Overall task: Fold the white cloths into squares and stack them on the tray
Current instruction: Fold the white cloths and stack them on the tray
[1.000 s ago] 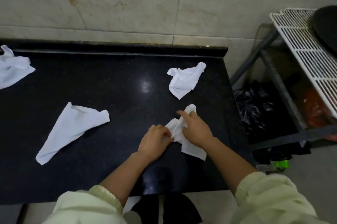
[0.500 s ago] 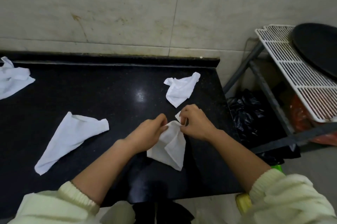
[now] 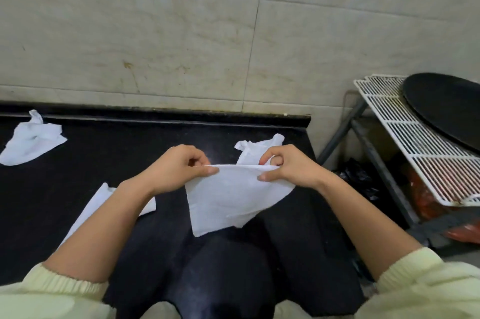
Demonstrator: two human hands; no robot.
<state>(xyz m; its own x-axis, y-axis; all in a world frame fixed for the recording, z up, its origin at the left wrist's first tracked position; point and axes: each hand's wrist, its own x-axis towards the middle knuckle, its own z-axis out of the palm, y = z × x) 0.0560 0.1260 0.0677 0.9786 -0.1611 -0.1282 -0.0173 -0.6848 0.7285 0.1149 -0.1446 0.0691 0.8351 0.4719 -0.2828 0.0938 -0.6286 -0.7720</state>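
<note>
Two hands, left hand and right hand, are pinching the white cloth by its top edge; it's hanging toward me above the table, edge running left-right.

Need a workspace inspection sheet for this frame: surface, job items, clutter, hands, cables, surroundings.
Surface: black countertop, glossy, against a tiled wall.
Job's things: held cloth stretched by its top edge, lower part hanging; crumpled cloth far left; crumpled cloth behind hands; flat cloth partly hidden under the left forearm; round black tray on the rack, no cloths seen on it.
Clutter: nothing seen.
Grippers: left hand and right hand each pinch a top corner.
Cables: nothing seen.
Surroundings: white wire rack to the right, black bag and something red beneath.
</note>
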